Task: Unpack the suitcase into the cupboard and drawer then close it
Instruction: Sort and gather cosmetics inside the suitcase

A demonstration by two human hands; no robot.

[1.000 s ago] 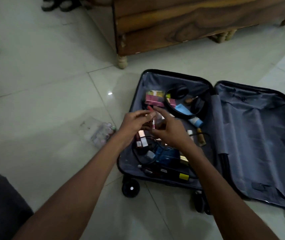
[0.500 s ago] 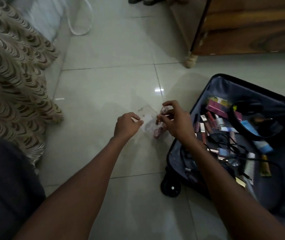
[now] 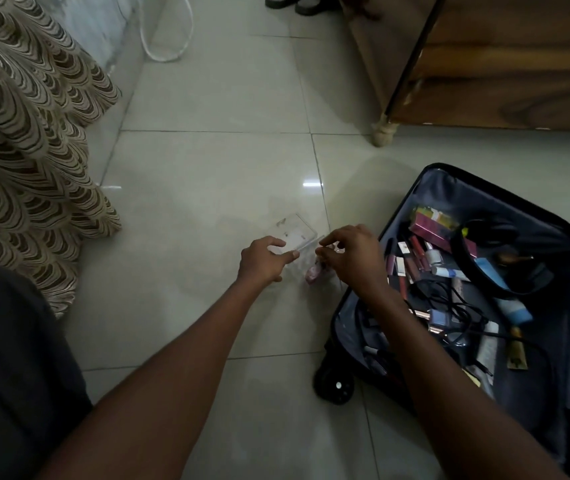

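The black suitcase (image 3: 425,188) lies open on the floor at the right, holding several cosmetics, boxes, a black cable and headphones (image 3: 491,233). Left of it a clear plastic box (image 3: 294,228) stands on the tiles with pink cosmetic items (image 3: 312,274) inside. My left hand (image 3: 263,259) holds the box's near edge, fingers curled over it. Just to its right, my right hand (image 3: 353,258) hovers over the box and pinches a small cosmetic item at its fingertips; the item is mostly hidden.
A wooden cupboard (image 3: 484,64) on turned feet stands at the upper right, behind the suitcase. Patterned brown fabric (image 3: 34,133) hangs along the left. A white cable (image 3: 167,46) loops on the floor at the top, with shoes (image 3: 294,1) beyond.
Both hands moved left from inside the suitcase to the clear box on the floor, the right hand carrying a small item. My left hand has taken the box's edge.
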